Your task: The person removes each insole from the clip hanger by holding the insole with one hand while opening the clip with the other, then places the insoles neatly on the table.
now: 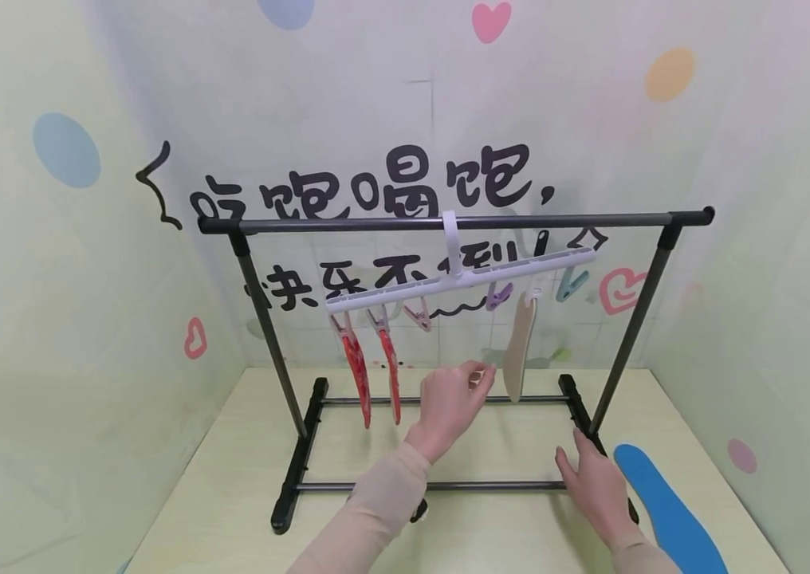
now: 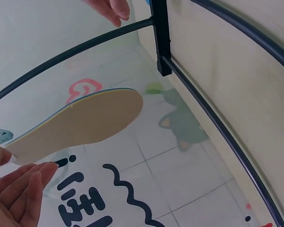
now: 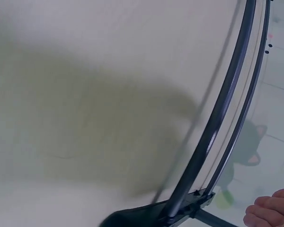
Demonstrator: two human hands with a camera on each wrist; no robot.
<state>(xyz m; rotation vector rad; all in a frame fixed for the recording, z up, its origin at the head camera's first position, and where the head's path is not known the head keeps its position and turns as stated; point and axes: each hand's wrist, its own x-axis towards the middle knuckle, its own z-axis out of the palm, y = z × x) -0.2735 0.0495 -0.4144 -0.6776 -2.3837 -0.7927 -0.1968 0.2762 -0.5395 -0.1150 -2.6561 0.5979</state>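
A beige-faced insole point(image 1: 520, 347) hangs by its end from a clip on the lilac clip hanger point(image 1: 462, 279); its edge looks blue in the left wrist view. To the left of this insole is my left hand point(image 1: 448, 402), fingers loosely bent, apart from it in the head view. In the left wrist view, the left hand's fingers point(image 2: 19, 189) overlap the insole's narrow end. Low at the right, my right hand point(image 1: 595, 488) has relaxed fingers and holds nothing. Beside it, a blue insole point(image 1: 666, 510) lies on the table point(image 1: 218, 494).
A black rack point(image 1: 347, 226) carries the tilted hanger on its top bar. Two thin red items point(image 1: 356, 371), seen edge-on, hang at the hanger's left side. Free clips include a pink one point(image 1: 419, 316), a purple one point(image 1: 498, 296) and a teal one point(image 1: 572, 283).
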